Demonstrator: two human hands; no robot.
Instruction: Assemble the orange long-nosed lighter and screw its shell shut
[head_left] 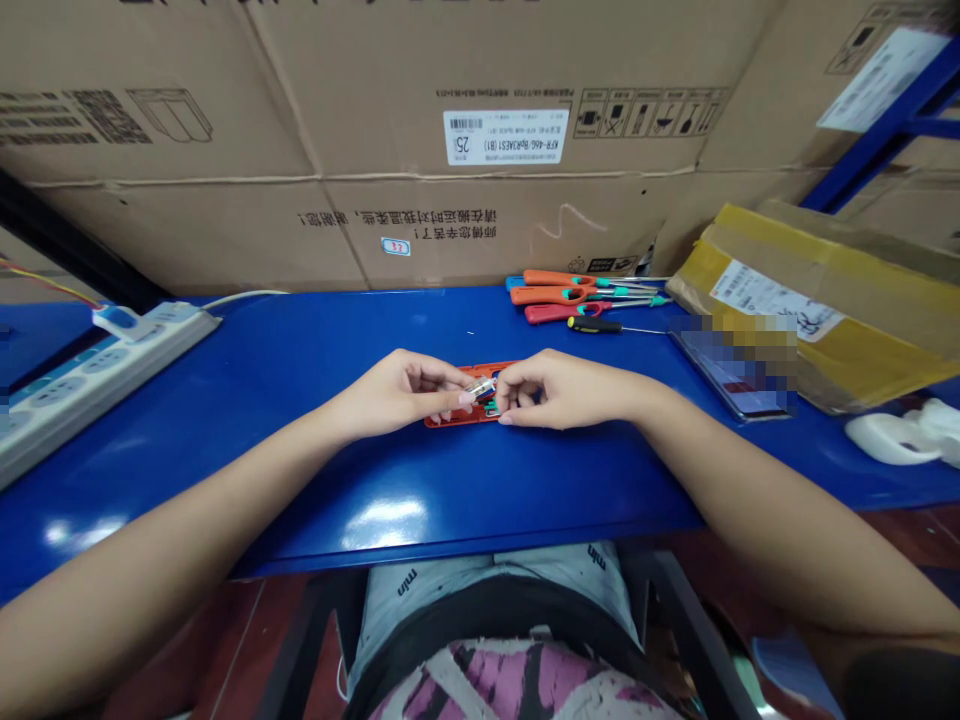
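Orange casing (475,415) lies on blue table (480,490), between hands and partly hidden by them. On head feed I see left hand (409,395) pinching small silvery piece (481,388) between thumb and fingers, just above casing. Right hand (555,390) has fingers curled at casing's right part; I cannot tell whether it grips anything. Long-necked lighters (547,295) and screwdriver (596,325) lie beyond right hand, phone (731,380) near screwdriver tip.

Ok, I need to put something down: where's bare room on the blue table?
The blue table is bare between the power strip and left forearm, and between that and the right forearm, from the orange casing to the front edge. Crowded at back right: lighters, screwdriver, phone, taped box.
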